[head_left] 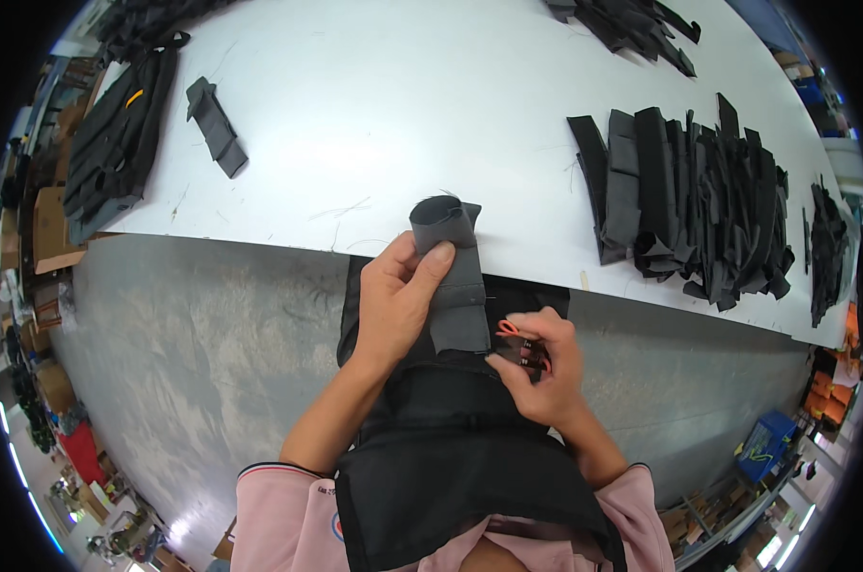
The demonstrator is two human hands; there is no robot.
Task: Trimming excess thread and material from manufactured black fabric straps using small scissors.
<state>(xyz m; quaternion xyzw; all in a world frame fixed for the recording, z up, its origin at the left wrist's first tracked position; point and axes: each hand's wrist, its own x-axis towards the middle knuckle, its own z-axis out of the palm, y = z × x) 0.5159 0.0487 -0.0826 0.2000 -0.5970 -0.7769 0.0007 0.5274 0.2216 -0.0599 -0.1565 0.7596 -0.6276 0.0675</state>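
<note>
My left hand [395,297] pinches a dark grey fabric strip [460,319] between thumb and fingers, just over the table's near edge. The strip's upper end curls into a loop, and stitched seams cross its lower part. In my right hand [549,374] is a pair of small thread snips [524,353] with red and black parts, gripped in the palm and fingers. Their tip is close to the strip's lower right corner; whether it touches the fabric or a thread, I cannot tell. A similar short grey strip [217,127] lies on the table to the left.
The white table [355,124] spans the far side. A large pile of dark fabric strips [698,200] lies at right, with more strips [632,33] behind and a bundle [827,253] at the right edge. Dark bags [126,133] sit at left. Loose threads dot the tabletop.
</note>
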